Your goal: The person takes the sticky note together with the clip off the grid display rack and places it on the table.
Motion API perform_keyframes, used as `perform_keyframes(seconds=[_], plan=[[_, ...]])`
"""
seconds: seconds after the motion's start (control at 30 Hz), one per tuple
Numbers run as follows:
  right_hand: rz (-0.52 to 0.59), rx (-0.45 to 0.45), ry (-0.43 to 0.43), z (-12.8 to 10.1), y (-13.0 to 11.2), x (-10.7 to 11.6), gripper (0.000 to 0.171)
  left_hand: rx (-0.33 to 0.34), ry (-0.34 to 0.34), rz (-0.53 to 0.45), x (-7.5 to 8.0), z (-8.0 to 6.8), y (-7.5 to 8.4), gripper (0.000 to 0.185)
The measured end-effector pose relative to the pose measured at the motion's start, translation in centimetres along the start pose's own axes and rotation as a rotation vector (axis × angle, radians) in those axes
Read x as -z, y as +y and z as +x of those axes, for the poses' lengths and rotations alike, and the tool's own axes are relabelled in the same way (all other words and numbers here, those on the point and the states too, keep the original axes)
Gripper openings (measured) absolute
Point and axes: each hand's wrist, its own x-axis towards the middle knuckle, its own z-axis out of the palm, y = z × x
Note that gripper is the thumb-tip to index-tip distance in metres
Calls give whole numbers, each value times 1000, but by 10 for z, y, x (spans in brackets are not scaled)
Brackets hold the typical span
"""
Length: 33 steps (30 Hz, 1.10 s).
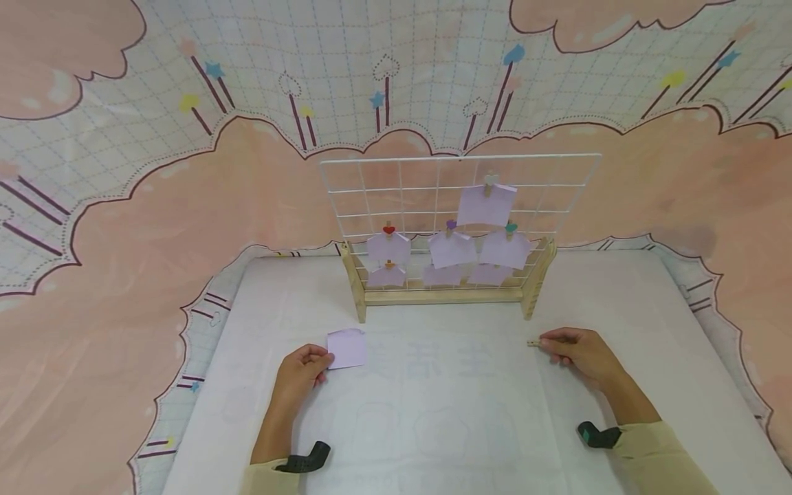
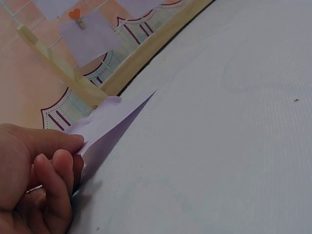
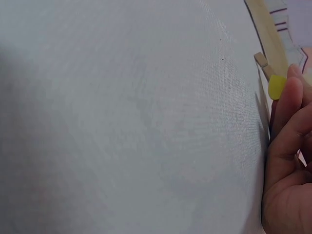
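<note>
Left hand: the left hand has the sheet pinched by its left edge, thumb on top. Good spot imo, most of the paper stays uncovered. I'd go light on the thumb, since thin paper like this probably creases easily.

Paper: the loose lilac paper sits off the left fingertips, in front of the rack's left end. Squarish and thin, with a bit of a curl along the far edge, so smoothing that first seems smart.

Rack: the wire rack is white square mesh in a pale wooden stand. Go gently around it, bumping the mesh could shake things loose.

Hung notes: seven lilac notes in three rows, some bowed. Several have little wooden pegs with coloured toppers, like the red heart.

Peg: the small wooden peg has a smooth rounded yellow piece next to the fingertips. Can't tell which end bites, so worth checking.

Right hand: the right hand pinches the peg, free end pointing left. I'd squeeze right at the tail for leverage.

Table: the white tabletop has a fine weave and faint printing, handy for flattening paper.
</note>
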Motion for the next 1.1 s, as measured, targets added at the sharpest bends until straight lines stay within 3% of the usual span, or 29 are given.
perform_keyframes(seconds=[0.57,1.1], plan=[[4,-10,8,1,3,0,48,2,9,39,-1,-4,0,27],[18,-7,23,2,3,2,46,5,30,6,0,-2,3,29]])
